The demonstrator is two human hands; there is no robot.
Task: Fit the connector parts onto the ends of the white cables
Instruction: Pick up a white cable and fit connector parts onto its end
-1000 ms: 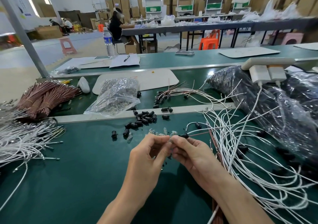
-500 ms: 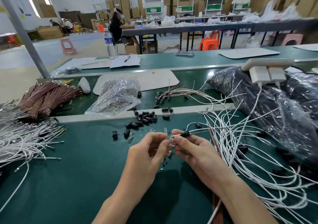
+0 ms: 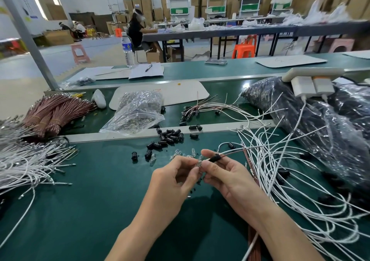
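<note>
My right hand (image 3: 226, 172) pinches a black connector sleeve (image 3: 214, 157) threaded on a white cable and a brown wire (image 3: 240, 151) that run off to the right. My left hand (image 3: 174, 175) pinches a small clear part (image 3: 198, 163) at the cable's tip, thumb and forefinger meeting my right fingertips. Loose black sleeves (image 3: 169, 135) lie in a heap just beyond my hands, with a few clear parts (image 3: 177, 152) beside them. A tangle of white cables (image 3: 284, 180) spreads on the right; another bundle of white cables (image 3: 24, 164) lies at the left.
The green table (image 3: 80, 210) has a metal rail (image 3: 112, 135) across it. A clear bag of metal parts (image 3: 136, 114), brown wire bundles (image 3: 52, 114) and large dark plastic bags (image 3: 312, 120) sit behind. A water bottle (image 3: 128, 49) stands far back.
Both hands have stayed joined at the cable tip. The black sleeve now shows more clearly above my right fingers, and my fingers have shifted slightly.
</note>
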